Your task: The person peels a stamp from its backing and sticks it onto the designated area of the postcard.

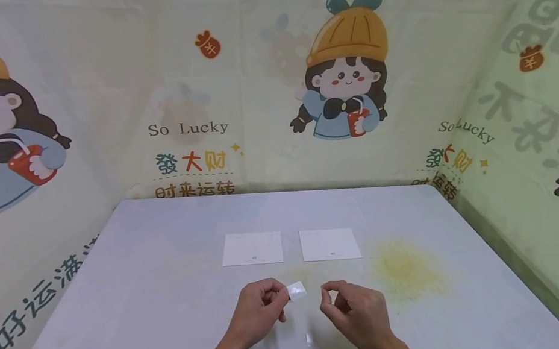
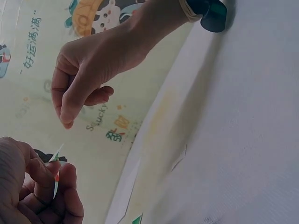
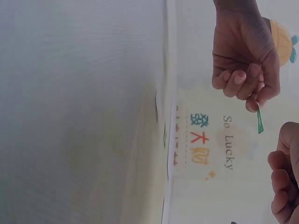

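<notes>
My left hand (image 1: 259, 313) pinches a small flat packet (image 1: 296, 291) between thumb and forefinger; it is glossy white in the head view. Its other face shows green in the right wrist view, where the packet (image 3: 260, 122) sticks out from the fingertips. Just to its right, my right hand (image 1: 358, 311) is curled, thumb tip close to forefinger tip, with no object showing between them. A gap separates this hand from the packet. Below both hands, a small shiny scrap (image 1: 308, 339) lies on the white table (image 1: 132, 320).
Two white cards, a left card (image 1: 252, 249) and a right card (image 1: 330, 244), lie side by side beyond the hands. A yellow stain (image 1: 406, 267) marks the tabletop on the right. Printed cloth walls (image 1: 263, 140) stand behind and beside the table.
</notes>
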### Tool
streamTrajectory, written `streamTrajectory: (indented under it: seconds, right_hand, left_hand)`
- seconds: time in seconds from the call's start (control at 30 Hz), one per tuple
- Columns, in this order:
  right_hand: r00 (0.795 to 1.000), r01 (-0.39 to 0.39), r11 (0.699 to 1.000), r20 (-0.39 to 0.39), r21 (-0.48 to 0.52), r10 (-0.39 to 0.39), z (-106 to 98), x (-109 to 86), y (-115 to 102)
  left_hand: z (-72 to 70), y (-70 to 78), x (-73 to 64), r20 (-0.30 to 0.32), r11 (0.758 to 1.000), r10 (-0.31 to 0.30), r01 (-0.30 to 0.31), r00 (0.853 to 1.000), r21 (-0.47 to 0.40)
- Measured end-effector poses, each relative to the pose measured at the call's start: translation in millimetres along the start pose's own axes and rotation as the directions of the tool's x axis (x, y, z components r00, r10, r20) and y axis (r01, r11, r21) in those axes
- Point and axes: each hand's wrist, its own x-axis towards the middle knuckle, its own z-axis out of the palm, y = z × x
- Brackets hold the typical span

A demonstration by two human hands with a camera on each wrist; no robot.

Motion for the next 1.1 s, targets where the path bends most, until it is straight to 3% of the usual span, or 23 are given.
streamTrajectory:
  seconds: [0.33,0.63,0.93,1.1]
  right_hand:
    - [0.987,0.153,0.988,0.061,-0.027,-0.151,2.2,1.9,-6.3]
    - [0.953,0.303,0.952,0.045,-0.048,-0.301,5.3,3.4,-9.5]
    - [0.936,0.352,0.930,0.065,-0.100,-0.347,5.0,5.5,-11.4]
    - [0.926,0.379,0.917,0.050,-0.122,-0.375,5.2,6.6,-11.3]
  left_hand:
    - [0.6,2.7,2.8,0.054,0.994,-0.072,0.076,0.996,-0.080]
    - [4.6,6.8,3.1,0.086,0.980,-0.116,0.129,0.989,-0.152]
    - [5.2,5.4,3.5,0.130,0.967,-0.175,0.195,0.976,-0.164]
    - [3.4,5.5,2.1,0.146,0.966,-0.179,0.202,0.973,-0.163]
